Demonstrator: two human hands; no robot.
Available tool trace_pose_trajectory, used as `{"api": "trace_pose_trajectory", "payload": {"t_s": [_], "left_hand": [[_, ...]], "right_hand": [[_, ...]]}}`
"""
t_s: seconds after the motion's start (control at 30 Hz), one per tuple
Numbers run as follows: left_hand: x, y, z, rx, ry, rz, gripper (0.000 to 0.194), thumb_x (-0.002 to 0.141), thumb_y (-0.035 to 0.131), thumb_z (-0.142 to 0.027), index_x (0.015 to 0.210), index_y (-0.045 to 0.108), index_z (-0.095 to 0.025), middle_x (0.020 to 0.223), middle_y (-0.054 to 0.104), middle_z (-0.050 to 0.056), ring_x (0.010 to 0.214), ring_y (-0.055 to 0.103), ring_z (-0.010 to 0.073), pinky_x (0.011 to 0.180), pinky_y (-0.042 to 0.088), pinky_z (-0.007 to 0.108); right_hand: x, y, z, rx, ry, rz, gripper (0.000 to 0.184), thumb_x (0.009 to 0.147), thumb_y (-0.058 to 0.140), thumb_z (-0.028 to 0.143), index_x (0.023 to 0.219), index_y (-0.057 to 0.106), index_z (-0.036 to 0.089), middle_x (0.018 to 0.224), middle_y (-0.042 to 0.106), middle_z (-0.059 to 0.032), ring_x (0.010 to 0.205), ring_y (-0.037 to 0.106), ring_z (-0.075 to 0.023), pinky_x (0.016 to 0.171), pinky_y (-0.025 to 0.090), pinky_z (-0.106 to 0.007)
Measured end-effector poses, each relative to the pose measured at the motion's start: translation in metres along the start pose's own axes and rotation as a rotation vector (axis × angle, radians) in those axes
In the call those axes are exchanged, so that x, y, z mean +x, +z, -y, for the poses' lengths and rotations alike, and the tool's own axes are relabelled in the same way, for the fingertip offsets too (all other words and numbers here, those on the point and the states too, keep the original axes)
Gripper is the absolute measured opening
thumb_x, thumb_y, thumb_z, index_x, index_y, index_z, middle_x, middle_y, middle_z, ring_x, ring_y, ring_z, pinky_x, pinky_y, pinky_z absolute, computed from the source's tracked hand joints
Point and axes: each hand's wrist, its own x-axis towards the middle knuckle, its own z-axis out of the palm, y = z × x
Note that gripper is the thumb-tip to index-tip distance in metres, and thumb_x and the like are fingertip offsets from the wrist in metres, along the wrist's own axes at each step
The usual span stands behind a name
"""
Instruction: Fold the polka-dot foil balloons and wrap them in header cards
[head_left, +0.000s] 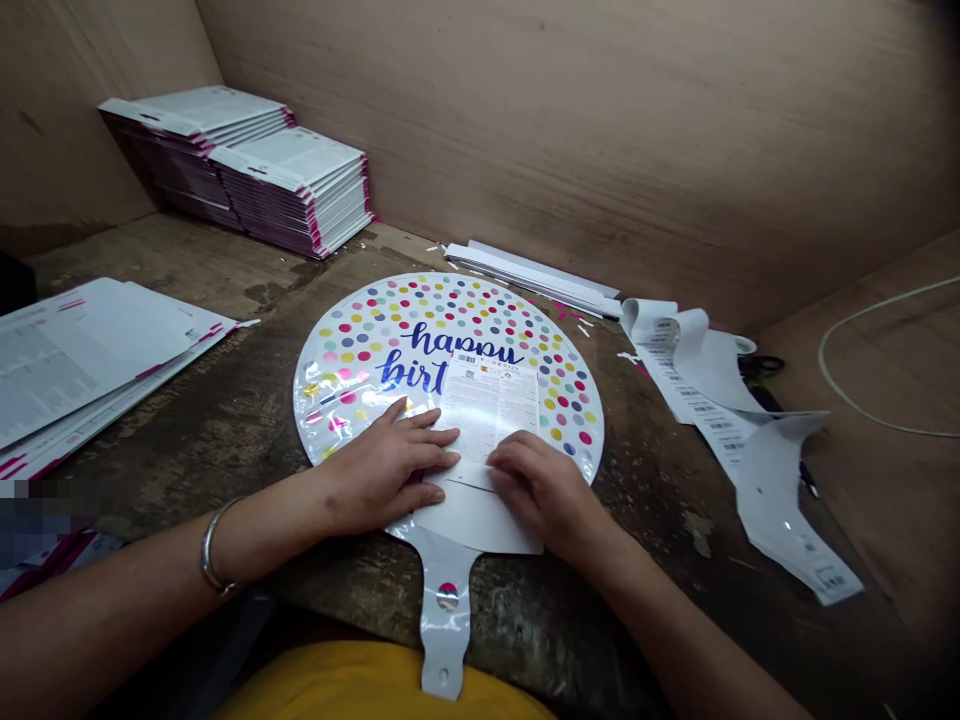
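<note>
**Pressing down on a foil balloon (465, 315)**

The round balloon lies flat near the front edge of the wooden worktop (645, 520). It is shiny and white with lots of colored dots, and blue words say "happy birt". The rest of the words are hidden. Its long tail (446, 620) points at me and pokes out past the front edge.

A white paper (491, 410) with a small barcode and tiny print is already on the balloon. It lies over the middle and lower part. My left hand (386, 470) and my right hand (544, 490) are both open, palms down, with the fingers flat on the paper. They press on it, but they do not grip it or pinch it. A metal bangle (210, 548) sits on my left wrist.

So the paper is on, and I see no other paper on the balloon. A long strip of barcode labels (720, 420) curls by the right edge of the worktop, away from the balloon. Stacks of printed cards (292, 180) stand in the back left corner, and more printed cards (82, 370) lie at the left edge. Thin white strips (532, 275) lie along the back edge.
</note>
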Motion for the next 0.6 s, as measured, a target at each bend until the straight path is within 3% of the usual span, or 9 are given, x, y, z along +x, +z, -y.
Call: {"api": "trace_pose_trajectory", "payload": {"t_s": [0.17,0.47,0.6], "left_hand": [[0.000,0.000,-0.001,-0.003,-0.007,0.000,0.036,0.084,0.059,-0.036,0.119,0.058,-0.028,0.137,0.049,0.003,0.133,0.033,0.0298,0.108,0.012,0.058],[0.000,0.000,0.000,-0.013,0.010,-0.010,0.037,0.084,0.058,-0.036,0.120,0.057,-0.030,0.137,0.049,0.003,0.132,0.035,0.0304,0.107,0.012,0.059],[0.000,0.000,0.001,-0.013,0.012,-0.016,0.036,0.084,0.058,-0.035,0.120,0.057,-0.029,0.137,0.050,0.003,0.132,0.034,0.0298,0.108,0.011,0.059]], "right_hand": [[0.012,0.019,0.006,-0.139,-0.112,0.070,0.013,0.090,0.045,0.019,0.090,0.058,0.019,0.092,0.059,-0.0054,0.081,0.056,-0.0148,0.070,0.044,-0.026],[0.018,0.021,0.004,-0.207,-0.213,0.104,0.015,0.091,0.043,0.019,0.089,0.058,0.018,0.089,0.058,-0.0050,0.078,0.055,-0.0139,0.068,0.044,-0.024],[0.018,0.022,0.011,-0.222,-0.196,0.128,0.014,0.091,0.040,0.017,0.089,0.054,0.017,0.089,0.055,-0.0062,0.076,0.052,-0.0152,0.068,0.044,-0.027]]}}
